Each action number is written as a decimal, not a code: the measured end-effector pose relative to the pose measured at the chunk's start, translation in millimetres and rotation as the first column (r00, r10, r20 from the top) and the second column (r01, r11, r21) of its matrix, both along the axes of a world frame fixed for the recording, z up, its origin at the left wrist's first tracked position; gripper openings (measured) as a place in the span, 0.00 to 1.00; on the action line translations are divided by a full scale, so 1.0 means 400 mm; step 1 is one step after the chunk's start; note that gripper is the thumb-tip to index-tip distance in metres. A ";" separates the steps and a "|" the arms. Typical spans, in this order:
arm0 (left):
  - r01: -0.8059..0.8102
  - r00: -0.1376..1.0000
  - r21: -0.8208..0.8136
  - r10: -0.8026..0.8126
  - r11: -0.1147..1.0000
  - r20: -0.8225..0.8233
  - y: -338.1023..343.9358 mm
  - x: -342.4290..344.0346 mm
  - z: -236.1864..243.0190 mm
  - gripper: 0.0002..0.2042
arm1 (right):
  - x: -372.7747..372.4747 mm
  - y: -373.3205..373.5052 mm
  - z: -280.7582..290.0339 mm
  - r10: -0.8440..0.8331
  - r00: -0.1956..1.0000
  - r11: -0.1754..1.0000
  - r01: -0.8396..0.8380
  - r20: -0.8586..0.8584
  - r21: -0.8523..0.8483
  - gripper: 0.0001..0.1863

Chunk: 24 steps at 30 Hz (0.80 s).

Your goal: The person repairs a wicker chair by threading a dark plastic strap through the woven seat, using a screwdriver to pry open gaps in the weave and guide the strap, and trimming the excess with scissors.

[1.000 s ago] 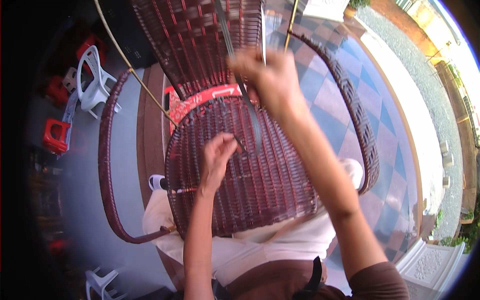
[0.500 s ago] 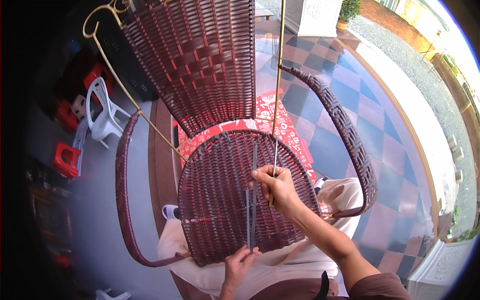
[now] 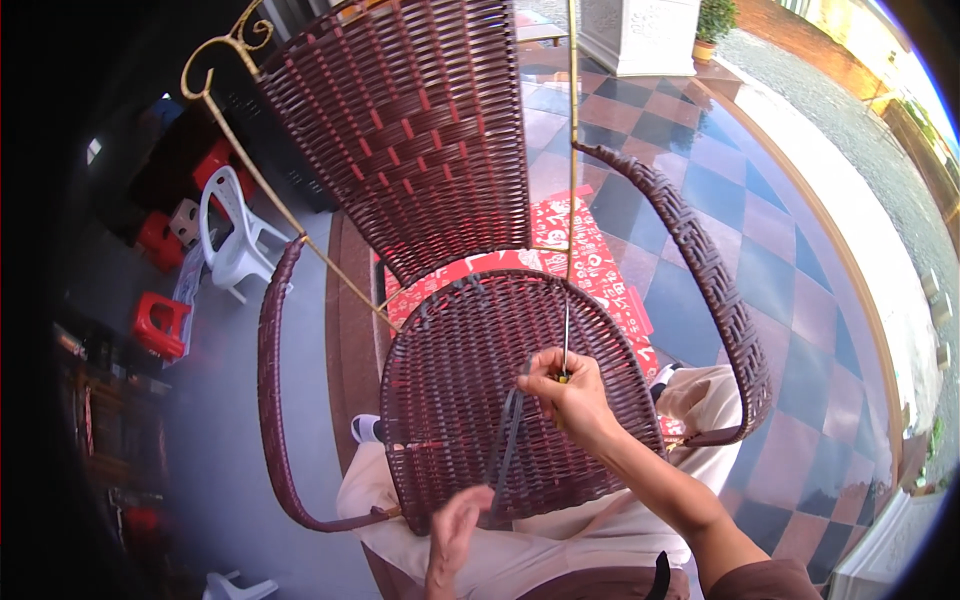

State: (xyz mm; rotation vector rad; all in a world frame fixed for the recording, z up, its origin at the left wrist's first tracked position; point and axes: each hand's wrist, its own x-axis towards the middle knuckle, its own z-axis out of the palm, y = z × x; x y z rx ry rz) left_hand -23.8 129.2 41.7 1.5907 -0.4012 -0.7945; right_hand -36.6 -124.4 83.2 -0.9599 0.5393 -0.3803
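A dark brown woven wicker chair seat lies across my lap, its woven backrest rising beyond it. My right hand is closed above the right part of the seat. It grips a thin-shafted, screwdriver-like tool with a yellow and black handle; the tool's far end cannot be made out. Between the same thumb and fingers it pinches a flat grey strip, folded into two lengths that slant down toward me. Near the strip's lower end is my left hand, blurred, its fingers stretched out and seemingly apart from the strip.
Wrapped armrests curve at the left and right of the seat. Beneath the chair lies a red patterned sheet. A white plastic chair and a red stool stand at left. Checkered tiles cover the floor at right.
My right hand has come slightly down and right within the view, as the chair also shifted right. My left hand has moved left and down, off the strip's lower end. The strip now slants more.
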 end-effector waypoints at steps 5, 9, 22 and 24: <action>-0.085 0.903 -0.007 0.079 0.996 0.423 -0.116 0.069 0.100 0.13 | -0.030 0.085 -0.016 0.239 0.955 0.958 -0.261 -0.175 -0.119 0.06; -0.078 0.996 -0.078 0.076 0.994 -0.037 -0.152 0.036 0.065 0.13 | -0.066 0.133 -0.026 0.317 0.927 0.931 -0.344 -0.203 -0.119 0.06; -0.069 0.983 -0.045 0.060 0.997 -0.172 -0.134 -0.013 -0.016 0.07 | -0.070 0.046 -0.134 0.028 0.956 0.991 -0.066 -0.292 -0.120 0.04; -0.141 0.951 -0.011 0.133 0.990 -0.280 -0.121 -0.017 -0.020 0.07 | -0.064 0.004 -0.197 -0.171 0.939 0.763 -0.065 -0.298 -0.643 0.09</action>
